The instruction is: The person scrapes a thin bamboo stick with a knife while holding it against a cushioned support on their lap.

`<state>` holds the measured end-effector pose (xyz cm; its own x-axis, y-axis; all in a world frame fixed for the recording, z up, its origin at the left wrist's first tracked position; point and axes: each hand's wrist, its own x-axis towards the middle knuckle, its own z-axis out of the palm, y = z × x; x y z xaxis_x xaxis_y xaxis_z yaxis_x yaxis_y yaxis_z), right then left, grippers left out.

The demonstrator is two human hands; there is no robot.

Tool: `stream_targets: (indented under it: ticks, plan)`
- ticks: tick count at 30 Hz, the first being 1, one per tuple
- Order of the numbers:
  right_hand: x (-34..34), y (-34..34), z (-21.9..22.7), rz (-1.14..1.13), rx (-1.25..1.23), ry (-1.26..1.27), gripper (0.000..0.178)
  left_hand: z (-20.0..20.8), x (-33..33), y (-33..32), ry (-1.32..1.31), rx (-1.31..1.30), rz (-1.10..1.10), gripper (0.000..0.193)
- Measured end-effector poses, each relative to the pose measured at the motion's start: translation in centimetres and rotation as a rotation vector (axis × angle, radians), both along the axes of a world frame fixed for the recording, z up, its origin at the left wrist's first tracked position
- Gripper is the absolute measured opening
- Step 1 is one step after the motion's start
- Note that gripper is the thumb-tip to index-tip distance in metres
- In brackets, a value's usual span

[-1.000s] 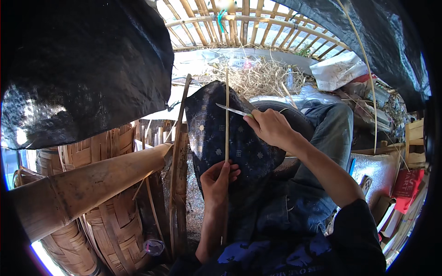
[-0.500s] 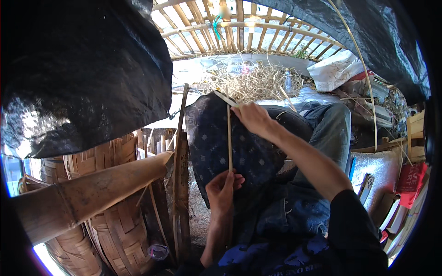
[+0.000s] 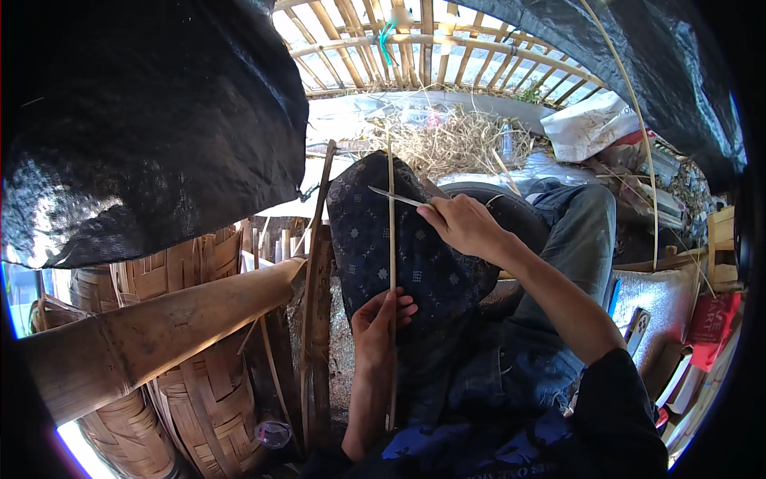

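A thin pale bamboo strip (image 3: 392, 231) runs upright over a dark patterned cloth (image 3: 363, 239) draped on my leg. Near its lower part my left hand (image 3: 377, 323) pinches the strip between thumb and fingers, and its tail shows again below the wrist. My right hand (image 3: 467, 227) grips a knife (image 3: 399, 197), whose handle is mostly hidden in the fist. The blade points up and left and lies across the strip.
On the left, a thick bamboo pole (image 3: 167, 339) passes in front of woven bamboo baskets (image 3: 203, 399). Black sheeting (image 3: 152, 136) hangs above them. Shavings (image 3: 463, 144) lie heaped ahead, before a slatted bamboo fence (image 3: 415, 48). A phone (image 3: 638, 329) and a red bag (image 3: 712, 327) are at right.
The blade has come down toward me along the strip and now shows its length. The strip has shifted slightly toward me and left; my left hand stays pinched on it.
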<state>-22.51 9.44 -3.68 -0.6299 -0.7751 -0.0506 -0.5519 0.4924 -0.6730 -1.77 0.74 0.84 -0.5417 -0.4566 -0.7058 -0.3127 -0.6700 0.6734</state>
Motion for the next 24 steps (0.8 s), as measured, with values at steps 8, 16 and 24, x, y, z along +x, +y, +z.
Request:
stream_targets:
  ticks: [8,16,24]
  plan:
    - [0.5,-1.8,-2.1,0.065,-0.002,0.074,0.05,-1.0,0.3,0.3,-0.011,-0.038,0.058,0.021]
    - [-4.1,-4.3,-2.8,-0.005,0.059,0.123,0.049,-0.3,-0.1,0.5,-0.012,-0.011,0.019,0.02]
    - [-0.8,-0.9,1.7,0.129,-0.038,-0.21,0.038,-0.1,0.1,-0.8,-0.031,-0.026,-0.008,0.021]
